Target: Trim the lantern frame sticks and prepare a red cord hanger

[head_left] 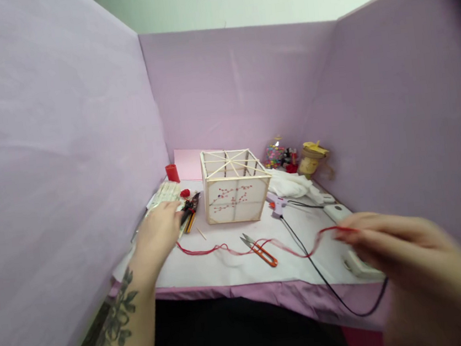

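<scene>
A red cord [234, 250] runs across the white tabletop and rises at its right end to my right hand [406, 253], whose fingers are pinched on it. My left hand [159, 225] is over the table's left side beside black-handled pliers [190, 206]; its fingertips are largely hidden, so what it touches is unclear. Orange-handled snips [260, 251] lie under the cord, blades pointing up and left. Behind them stands a box-shaped lantern frame [237, 200] with thin sticks crossing on top and red blossom branches on its front panel.
To the right of the frame lie a glue gun [276, 204], its black cable, white cloth [292, 182] and a power strip [337, 212]. A yellow-lidded cup [311, 159] stands behind. At left are a red cup [172, 173] and pencils. Lilac walls enclose three sides.
</scene>
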Available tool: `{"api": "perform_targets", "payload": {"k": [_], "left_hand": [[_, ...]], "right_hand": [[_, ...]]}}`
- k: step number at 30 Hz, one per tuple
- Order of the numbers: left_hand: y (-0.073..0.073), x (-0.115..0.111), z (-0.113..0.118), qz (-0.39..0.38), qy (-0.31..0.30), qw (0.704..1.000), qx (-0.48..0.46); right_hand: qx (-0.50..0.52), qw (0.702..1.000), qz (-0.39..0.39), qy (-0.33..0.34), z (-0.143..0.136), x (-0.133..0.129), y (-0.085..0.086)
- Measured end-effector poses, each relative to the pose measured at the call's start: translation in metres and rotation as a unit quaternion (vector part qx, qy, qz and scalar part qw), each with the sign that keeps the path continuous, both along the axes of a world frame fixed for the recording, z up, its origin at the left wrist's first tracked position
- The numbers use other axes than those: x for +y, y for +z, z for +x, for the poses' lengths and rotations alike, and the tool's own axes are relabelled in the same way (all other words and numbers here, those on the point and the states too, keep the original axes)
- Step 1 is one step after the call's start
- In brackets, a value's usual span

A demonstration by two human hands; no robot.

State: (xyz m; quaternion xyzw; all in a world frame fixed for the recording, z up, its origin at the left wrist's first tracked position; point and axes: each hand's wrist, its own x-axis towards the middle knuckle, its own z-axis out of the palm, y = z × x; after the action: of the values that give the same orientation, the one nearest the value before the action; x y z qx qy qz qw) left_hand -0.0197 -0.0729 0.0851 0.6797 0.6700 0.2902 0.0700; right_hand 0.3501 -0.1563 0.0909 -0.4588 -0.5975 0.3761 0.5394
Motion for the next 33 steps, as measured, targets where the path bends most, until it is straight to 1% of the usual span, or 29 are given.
{"api": "perform_targets", "payload": {"k": [1,2,3,4,5,6,7,8,9,11,14,15,17,20,22,24,27,30,33], "left_hand": [[0.007,-0.012,0.022,0.019,-0.1,0.993,-0.056],[0.011,-0.024,0.044,-0.002,-0.188,0.973,-0.136],[0.014,-0.035,0.065,-0.063,-0.266,0.938,-0.213],[0.014,-0.044,0.083,-0.132,-0.332,0.894,-0.271],[0.012,-0.05,0.098,-0.209,-0.383,0.846,-0.308],[0.008,-0.054,0.109,-0.247,-0.4,0.814,-0.342],[0.003,-0.055,0.116,-0.272,-0.4,0.797,-0.361],[-0.002,-0.054,0.12,-0.282,-0.387,0.795,-0.371],[-0.007,-0.052,0.12,-0.276,-0.366,0.806,-0.375],[-0.013,-0.047,0.115,-0.238,-0.325,0.842,-0.358],[-0.016,-0.041,0.104,-0.129,-0.286,0.905,-0.287],[-0.016,-0.04,0.1,-0.087,-0.276,0.922,-0.258],[-0.019,-0.037,0.094,-0.01,-0.255,0.943,-0.214],[-0.025,-0.035,0.087,0.07,-0.234,0.954,-0.177],[-0.029,-0.034,0.084,0.092,-0.225,0.956,-0.163],[-0.032,-0.033,0.083,0.091,-0.222,0.956,-0.166],[-0.034,-0.033,0.084,0.068,-0.224,0.948,-0.214],[-0.033,-0.034,0.085,0.067,-0.216,0.938,-0.261],[-0.031,-0.034,0.087,0.076,-0.209,0.934,-0.279]], "right_hand": [[-0.003,1.0,-0.016,0.023,-0.011,0.003,0.0],[0.003,0.995,-0.048,0.082,-0.023,0.008,-0.002],[0.017,0.988,-0.077,0.131,-0.035,0.013,-0.004],[0.038,0.982,-0.093,0.163,-0.046,0.018,-0.007],[0.059,0.975,-0.108,0.183,-0.055,0.023,-0.01],[0.081,0.971,-0.12,0.189,-0.062,0.028,-0.012],[0.101,0.968,-0.13,0.188,-0.066,0.031,-0.015],[0.119,0.965,-0.139,0.185,-0.069,0.034,-0.017],[0.137,0.962,-0.15,0.184,-0.07,0.037,-0.019],[0.168,0.952,-0.171,0.192,-0.068,0.04,-0.024],[0.21,0.935,-0.205,0.201,-0.066,0.044,-0.032],[0.227,0.928,-0.217,0.202,-0.067,0.046,-0.034],[0.261,0.913,-0.237,0.205,-0.069,0.048,-0.039],[0.289,0.894,-0.263,0.22,-0.073,0.051,-0.044],[0.298,0.886,-0.271,0.229,-0.076,0.053,-0.045],[0.311,0.88,-0.272,0.234,-0.078,0.055,-0.045],[0.326,0.876,-0.267,0.236,-0.08,0.056,-0.045],[0.328,0.874,-0.262,0.243,-0.081,0.056,-0.045],[0.329,0.874,-0.255,0.25,-0.081,0.055,-0.046]]}}
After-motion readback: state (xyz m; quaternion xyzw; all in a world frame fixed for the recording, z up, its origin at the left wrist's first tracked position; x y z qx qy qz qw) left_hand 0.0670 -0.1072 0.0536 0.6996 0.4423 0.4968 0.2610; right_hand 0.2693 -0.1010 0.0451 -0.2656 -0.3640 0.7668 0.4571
